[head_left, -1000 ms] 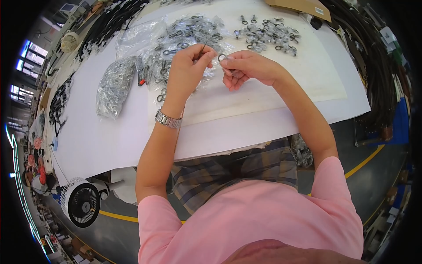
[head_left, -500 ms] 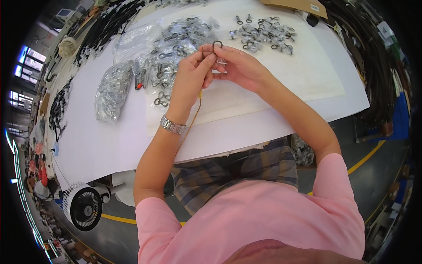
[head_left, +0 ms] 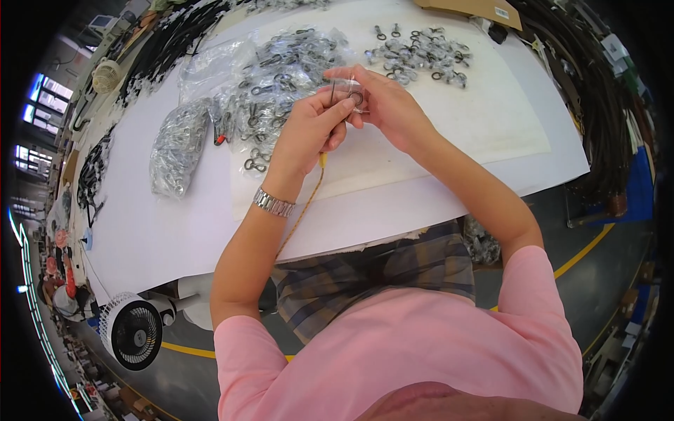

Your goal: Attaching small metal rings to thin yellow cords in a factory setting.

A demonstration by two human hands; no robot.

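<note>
Over the white-covered table, my two hands meet. My left hand (head_left: 314, 126) is closed, its thumb pressed by a dark metal ring piece (head_left: 357, 99) in clear plastic film. A thin dark pointed tool (head_left: 333, 90) sticks up from the same hand, and a yellow cord (head_left: 309, 193) hangs below it. My right hand (head_left: 394, 109) holds the ring piece and film from the other side, its index finger stretched above. Just left lies a heap of plastic-wrapped metal hooks (head_left: 277, 77); a looser pile of ringed hooks (head_left: 421, 56) lies beyond my right hand.
A full clear bag (head_left: 179, 151) stands on the left of the table (head_left: 175, 231), beside a small red-tipped tool (head_left: 220, 133). Black straps (head_left: 168, 49) lie at the far left, dark cords (head_left: 607, 119) at the right. A cardboard piece (head_left: 474, 10) sits at the back; a fan (head_left: 133, 330) is lower left.
The ring piece has turned and come down slightly between my hands. My right index finger has straightened, and the thin pointed tool now shows more plainly.
</note>
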